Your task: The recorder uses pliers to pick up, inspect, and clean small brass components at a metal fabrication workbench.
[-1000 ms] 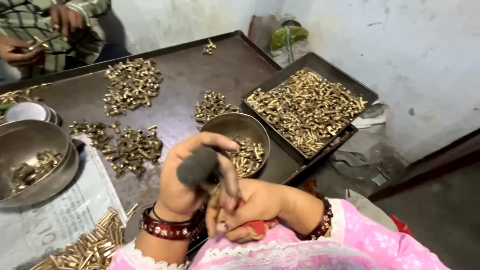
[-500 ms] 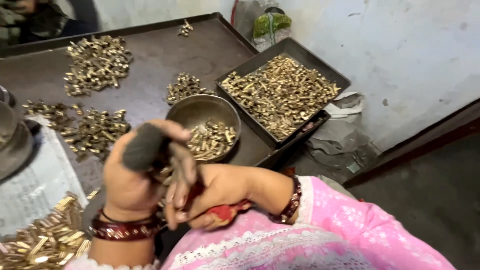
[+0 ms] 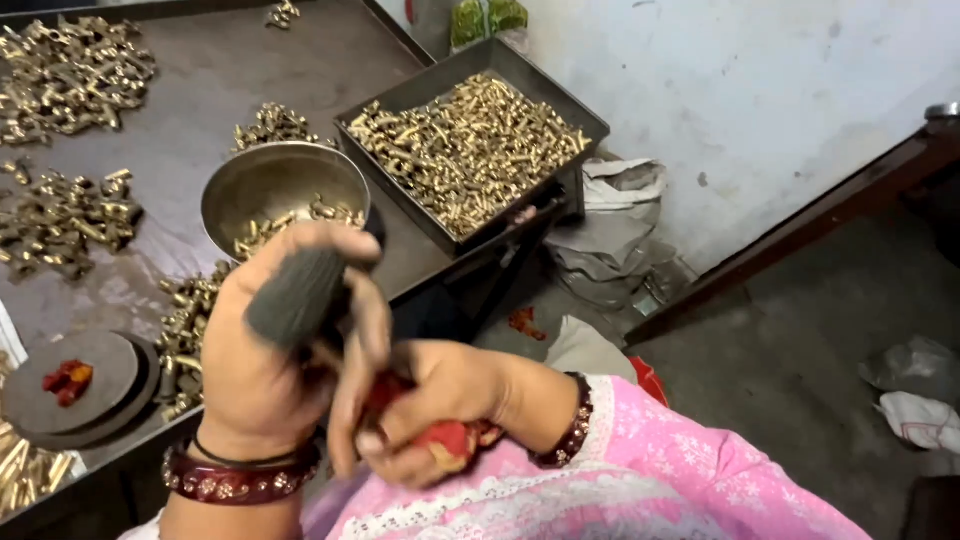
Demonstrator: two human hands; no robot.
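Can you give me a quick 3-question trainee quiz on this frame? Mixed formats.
1. True or false: the square tray by the wall holds brass-coloured parts.
2. What does the left hand grip? A) a grey cylindrical handle B) a glass jar C) a paintbrush
3. Fill in: the red thing lies in the ____ hand.

Key
1. True. The parts fill the tray, which sits to the right of the round metal bowl.
2. A. The grey handle sticks up out of the fist.
3. Right. The right hand is closed around it; what the thing is cannot be told.
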